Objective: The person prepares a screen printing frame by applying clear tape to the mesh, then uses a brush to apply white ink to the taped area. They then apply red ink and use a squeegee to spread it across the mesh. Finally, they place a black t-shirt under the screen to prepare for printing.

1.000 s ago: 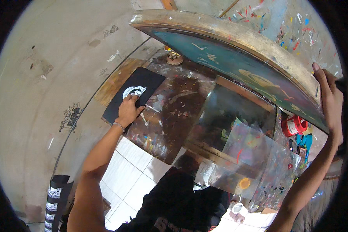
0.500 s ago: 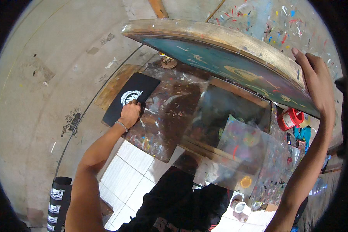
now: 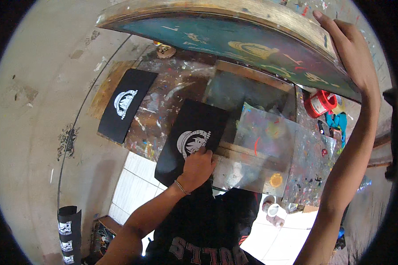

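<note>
My left hand is closed at the lower right part of a black rectangular sheet with a white cartoon-head print. The fingers cover part of the print, and the sheet overlaps the worktable's front edge. A second black sheet with the same print lies at the table's left end. My right hand grips the right end of a wooden-framed printing screen, thumb over the frame's top edge. The screen is tilted up, its blue-green mesh facing me.
Below the screen lie a dark board and a translucent sheet on the paint-stained table. A red tub stands at the right. White cups are low by the tiled floor. A rolled black printed piece leans at lower left.
My left hand has moved right and toward me, bringing a black printed sheet from the table's left end; another stays there. My right hand still holds the screen up. The whole view has shifted.
</note>
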Tool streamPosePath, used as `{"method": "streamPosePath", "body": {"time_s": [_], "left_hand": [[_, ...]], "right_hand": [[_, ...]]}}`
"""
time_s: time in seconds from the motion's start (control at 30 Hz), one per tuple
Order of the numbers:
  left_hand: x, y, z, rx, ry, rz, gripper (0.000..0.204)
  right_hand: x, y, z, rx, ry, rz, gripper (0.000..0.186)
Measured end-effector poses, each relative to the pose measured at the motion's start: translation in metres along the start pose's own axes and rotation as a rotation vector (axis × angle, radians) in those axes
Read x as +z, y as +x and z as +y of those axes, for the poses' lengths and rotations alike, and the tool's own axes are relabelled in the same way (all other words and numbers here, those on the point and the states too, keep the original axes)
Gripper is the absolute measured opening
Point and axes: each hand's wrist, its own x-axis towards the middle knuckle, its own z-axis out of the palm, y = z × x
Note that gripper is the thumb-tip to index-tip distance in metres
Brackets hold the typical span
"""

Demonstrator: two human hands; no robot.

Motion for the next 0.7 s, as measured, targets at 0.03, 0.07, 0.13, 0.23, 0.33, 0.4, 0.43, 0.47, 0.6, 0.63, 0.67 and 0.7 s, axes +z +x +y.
{"method": "streamPosePath", "body": {"time_s": [0.03,0.07,0.13,0.23,0.33,0.4,0.43,0.47,0.6,0.63,0.67,0.7], "left_hand": [[0.002,0.000,0.003,-0.006,-0.023,0.020,0.018],[0.002,-0.001,0.005,-0.023,-0.045,0.039,0.017],[0.000,-0.001,0.005,-0.029,-0.020,0.062,0.018],[0.000,0.000,0.005,-0.055,-0.028,0.063,0.020],[-0.002,-0.004,0.002,-0.013,-0.105,0.133,0.019],[-0.007,-0.015,-0.007,-0.013,-0.158,0.203,0.021],[-0.014,-0.027,-0.017,-0.035,-0.178,0.235,0.023],[-0.022,-0.042,-0.028,-0.049,-0.188,0.289,0.025],[-0.036,-0.109,-0.077,-0.518,-0.082,0.393,0.042],[-0.034,-0.117,-0.087,-0.651,-0.217,0.357,0.045],[-0.030,-0.119,-0.095,-0.654,-0.497,0.383,0.044],[-0.029,-0.120,-0.103,-0.715,-0.788,0.367,0.044]], "right_hand": [[0.000,-0.001,-0.005,-0.020,-0.022,0.029,0.065],[0.000,-0.004,-0.011,-0.039,-0.042,0.061,0.064],[-0.005,-0.010,-0.025,0.107,-0.176,0.077,0.061],[-0.006,-0.010,-0.052,0.273,-0.257,0.091,0.062],[-0.005,-0.011,-0.069,0.397,-0.246,0.108,0.059],[-0.004,-0.013,-0.071,0.408,-0.253,0.110,0.059],[-0.004,-0.013,-0.070,0.383,-0.268,0.106,0.059],[-0.005,-0.015,-0.067,0.347,-0.265,0.099,0.059],[-0.014,-0.015,-0.060,0.267,-0.163,0.042,0.060],[-0.016,-0.013,-0.061,0.312,-0.115,-0.002,0.061],[-0.014,-0.014,-0.063,0.332,-0.124,-0.003,0.061],[-0.013,-0.013,-0.065,0.353,-0.134,-0.004,0.061]]}}
